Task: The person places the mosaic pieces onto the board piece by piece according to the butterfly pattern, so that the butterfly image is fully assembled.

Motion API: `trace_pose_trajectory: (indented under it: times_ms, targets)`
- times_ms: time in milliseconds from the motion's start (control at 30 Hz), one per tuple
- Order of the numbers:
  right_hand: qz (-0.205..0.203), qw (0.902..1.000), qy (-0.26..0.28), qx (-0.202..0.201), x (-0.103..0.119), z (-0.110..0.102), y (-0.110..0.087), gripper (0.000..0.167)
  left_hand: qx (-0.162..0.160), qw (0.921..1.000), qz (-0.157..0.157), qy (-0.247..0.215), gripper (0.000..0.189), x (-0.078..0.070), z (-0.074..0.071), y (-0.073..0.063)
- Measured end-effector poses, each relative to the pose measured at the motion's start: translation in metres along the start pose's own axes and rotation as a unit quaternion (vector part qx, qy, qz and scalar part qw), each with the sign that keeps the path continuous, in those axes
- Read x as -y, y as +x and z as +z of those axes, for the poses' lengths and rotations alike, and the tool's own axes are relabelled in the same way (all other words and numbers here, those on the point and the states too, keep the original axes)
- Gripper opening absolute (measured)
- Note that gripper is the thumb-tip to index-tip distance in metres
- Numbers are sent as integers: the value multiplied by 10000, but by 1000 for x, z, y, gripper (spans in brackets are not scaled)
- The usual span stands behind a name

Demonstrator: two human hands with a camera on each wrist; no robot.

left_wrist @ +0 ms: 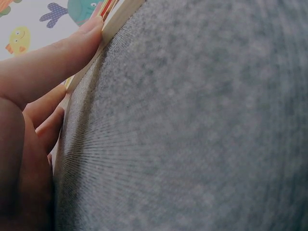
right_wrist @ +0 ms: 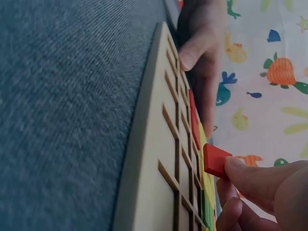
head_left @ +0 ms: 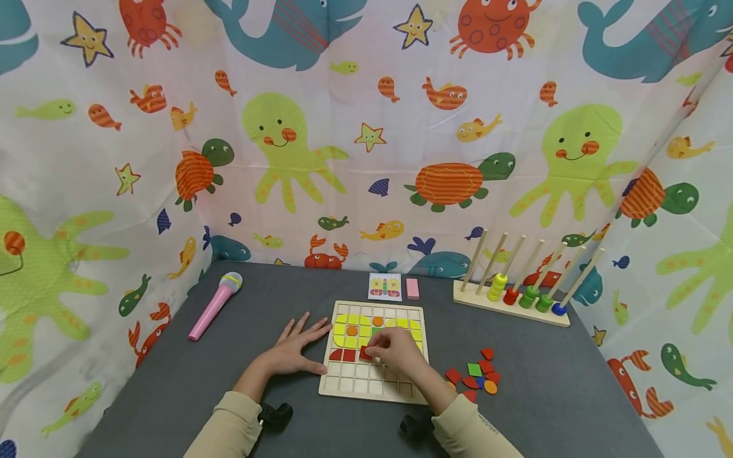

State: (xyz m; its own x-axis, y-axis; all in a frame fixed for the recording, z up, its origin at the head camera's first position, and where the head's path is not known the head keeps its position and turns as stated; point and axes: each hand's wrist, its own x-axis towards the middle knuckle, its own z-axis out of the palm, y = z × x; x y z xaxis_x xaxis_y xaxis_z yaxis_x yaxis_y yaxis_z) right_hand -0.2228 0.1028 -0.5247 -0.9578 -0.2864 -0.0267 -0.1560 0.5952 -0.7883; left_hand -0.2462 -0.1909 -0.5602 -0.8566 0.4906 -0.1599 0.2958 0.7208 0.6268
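Observation:
A wooden grid board (head_left: 372,387) lies on the dark table, with yellow, orange, green and red pieces set in its upper and middle cells. My right hand (head_left: 396,351) pinches a red square tile (right_wrist: 215,160) between thumb and fingers, just over the row that holds red pieces. In the right wrist view the tile is tilted above the board's surface. My left hand (head_left: 292,350) lies with spread fingers along the board's left edge, its thumb (left_wrist: 62,60) touching the wooden side. The fingers of the right hand hide some of the cells under them.
Loose red, green, blue and orange pieces (head_left: 474,369) lie right of the board. Behind it are a butterfly picture card (head_left: 385,287) and a pink block (head_left: 412,289). A wooden peg stacker (head_left: 509,304) stands back right; a pink toy microphone (head_left: 215,306) lies left.

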Motion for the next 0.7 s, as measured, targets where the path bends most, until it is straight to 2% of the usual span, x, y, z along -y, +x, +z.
trace_pose_trajectory:
  times_ms: [367, 700]
  targets:
    - [137, 9992, -384, -39, -2, 10, 5, 7, -30, 10000, 24, -68, 102, -2, -1, -1]
    - [-33, 9957, -918, -93, 1, 15, 5, 8, 8, 10000, 41, -21, 102, 0, -1, -1]
